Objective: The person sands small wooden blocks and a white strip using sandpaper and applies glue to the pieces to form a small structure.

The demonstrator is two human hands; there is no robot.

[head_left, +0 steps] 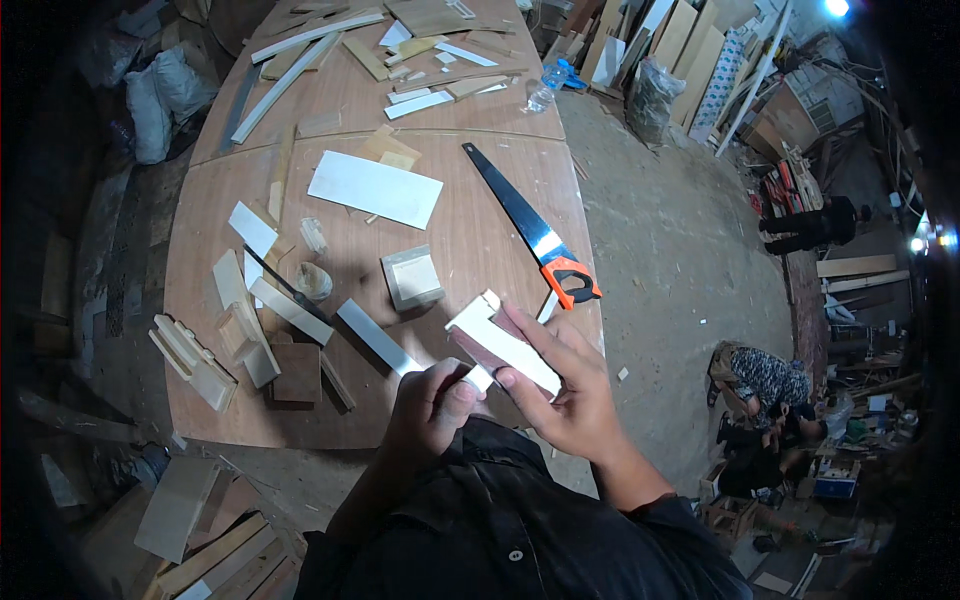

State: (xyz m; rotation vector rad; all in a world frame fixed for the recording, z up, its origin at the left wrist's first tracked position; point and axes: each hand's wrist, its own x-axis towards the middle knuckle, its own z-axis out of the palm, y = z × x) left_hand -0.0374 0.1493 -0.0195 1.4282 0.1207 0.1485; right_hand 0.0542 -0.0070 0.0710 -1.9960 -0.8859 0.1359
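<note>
In front of my chest, my right hand (575,405) grips a white-faced wooden piece (515,352) with a notched far end and reddish-brown patches along its sides. Its thumb presses the near side while the fingers run along the far side. My left hand (428,408) is closed in a pinch on a small white strip (479,379), which meets or lies just beside the wooden piece; I cannot tell if they are joined. Just beyond my left hand a white strip of board (377,336) lies on the table. A small square wooden box (412,278) stands farther off.
A handsaw (530,225) with an orange and black handle lies near the table's right edge. A white board (375,188), a glue tub (313,281) with a dark stick, and several offcuts lie on the wooden table (480,120). A plastic bottle (545,88) stands farther back. Other people (765,385) are at right.
</note>
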